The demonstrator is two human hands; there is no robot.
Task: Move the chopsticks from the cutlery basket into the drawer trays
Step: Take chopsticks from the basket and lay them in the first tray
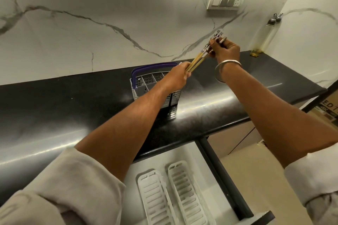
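A bundle of wooden chopsticks (200, 56) with patterned tops is held in the air above the black counter. My left hand (176, 76) grips the thin lower ends. My right hand (225, 48) pinches the patterned upper ends. Just under my left hand stands the grey cutlery basket (146, 83) with a purple handle; the compartments I can see look empty. Below the counter edge the drawer (184, 153) is pulled out, and two white slotted trays (180, 186) lie side by side in it with nothing in them.
The black counter (73, 107) runs left to right against a white marble wall. A tall glass oil bottle (263, 36) stands in the right corner. A switch plate (225, 2) is on the wall. A cardboard box (327, 109) sits at the far right below the counter.
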